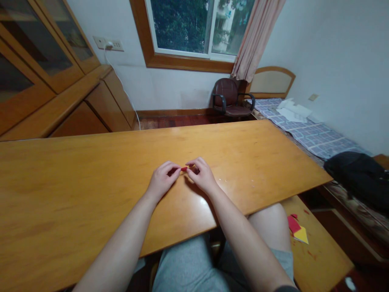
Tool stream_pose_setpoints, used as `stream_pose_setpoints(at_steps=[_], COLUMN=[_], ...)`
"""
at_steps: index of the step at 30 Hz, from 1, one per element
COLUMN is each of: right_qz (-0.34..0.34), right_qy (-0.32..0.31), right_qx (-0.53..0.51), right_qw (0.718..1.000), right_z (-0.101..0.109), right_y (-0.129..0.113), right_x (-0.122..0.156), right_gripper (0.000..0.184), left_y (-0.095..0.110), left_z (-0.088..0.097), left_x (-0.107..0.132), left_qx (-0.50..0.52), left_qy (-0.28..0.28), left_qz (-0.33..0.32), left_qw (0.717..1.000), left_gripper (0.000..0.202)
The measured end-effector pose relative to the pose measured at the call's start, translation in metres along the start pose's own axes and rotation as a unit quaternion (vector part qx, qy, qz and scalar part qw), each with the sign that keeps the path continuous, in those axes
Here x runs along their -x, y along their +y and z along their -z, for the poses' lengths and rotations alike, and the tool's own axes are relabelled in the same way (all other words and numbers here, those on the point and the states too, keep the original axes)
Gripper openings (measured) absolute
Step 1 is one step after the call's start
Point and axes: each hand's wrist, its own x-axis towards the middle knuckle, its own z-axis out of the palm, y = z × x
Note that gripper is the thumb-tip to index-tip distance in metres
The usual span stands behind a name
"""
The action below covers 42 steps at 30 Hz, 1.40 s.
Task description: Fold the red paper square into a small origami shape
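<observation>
Both hands meet over the middle of the wooden table [100, 174]. My left hand [162, 180] pinches the left end of a small red piece [184, 168] between thumb and fingertips. On the other end, the thumb and fingers of my right hand [203, 175] are closed too. The piece is thin and short, perhaps folded paper; the fingertips hide part of it. It is held just above the tabletop.
Red paper [293, 224] and yellow paper [301, 235] lie with red scraps on a wooden bench [325, 259] at the right. Tiny pale specks dot the table right of my hands. Beyond stand an armchair [226, 95], a bed [319, 136] with a black bag [355, 174], and a cabinet [69, 105].
</observation>
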Motion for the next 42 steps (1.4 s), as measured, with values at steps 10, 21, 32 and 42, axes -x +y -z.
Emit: stream_pose_setpoints(at_steps=[10,21,32,42], right_qz=[0.011,-0.007,-0.014,-0.030], right_qy=[-0.012,-0.010,0.004,0.026], right_qx=[-0.003,-0.020,-0.020,-0.035], right_qw=[1.000,1.000,1.000,0.999], right_z=[0.0012,0.0015,0.0002,0.0028], right_y=[-0.0022,-0.0019,0.0018,0.0026], right_x=[0.0006,0.0002,-0.0014,-0.0015], right_gripper=[0.004,0.006,0.007,0.006], left_y=[0.0024,0.0015,0.0020,0.0003], left_z=[0.0004,0.0003,0.0010,0.0052], left_x=[0.0010,0.0004,0.0010,0.0006], left_qx=[0.009,0.020,0.015,0.029], left_qy=[-0.023,-0.025,-0.021,0.012], left_qz=[0.007,0.020,0.027,0.055], left_qw=[1.000,0.999,0.999,0.998], left_gripper=[0.015,0.014,0.016,0.018])
